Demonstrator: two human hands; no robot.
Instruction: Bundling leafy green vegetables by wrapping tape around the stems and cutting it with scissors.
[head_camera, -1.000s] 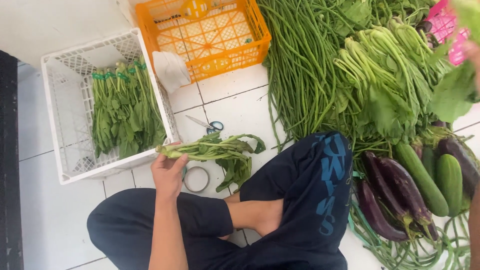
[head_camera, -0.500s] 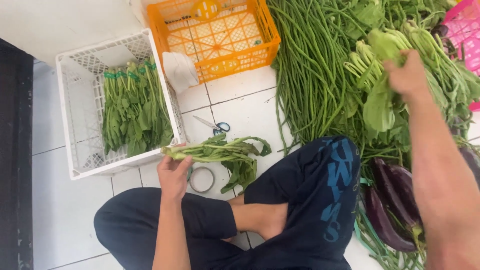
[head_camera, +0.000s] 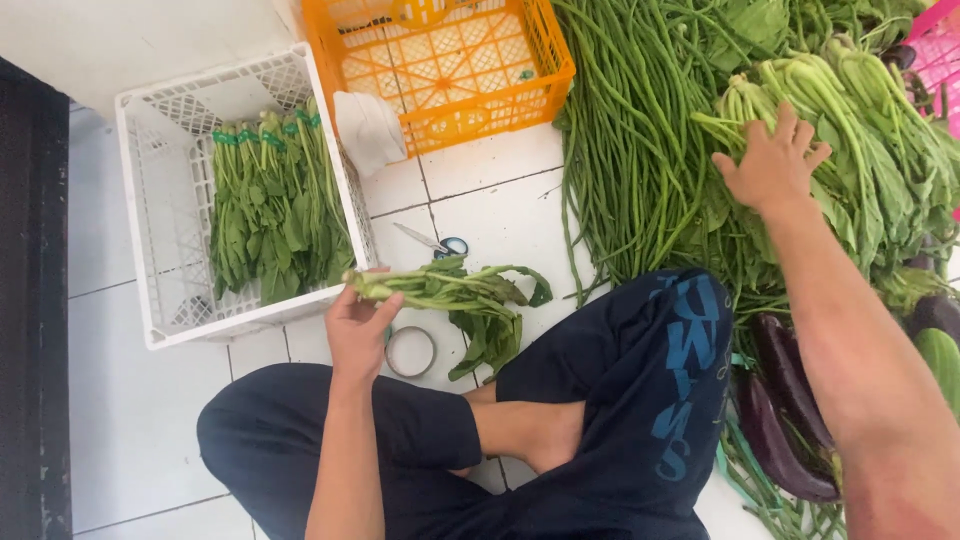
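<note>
Two hands: left hand (head_camera: 357, 328) grips a leafy bunch (head_camera: 450, 295) over the floor beside the white crate (head_camera: 140, 250); right hand (head_camera: 772, 160), fingers spread and empty, has now settled onto the greens pile (head_camera: 850, 110).

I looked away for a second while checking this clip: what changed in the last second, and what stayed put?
The right hand came into view from the right edge and reached across onto the pile of leafy greens, where it now rests with fingers spread. The left hand kept its grip on the small bunch of greens above the knee. The scissors, tape roll and both crates kept their places.
</note>
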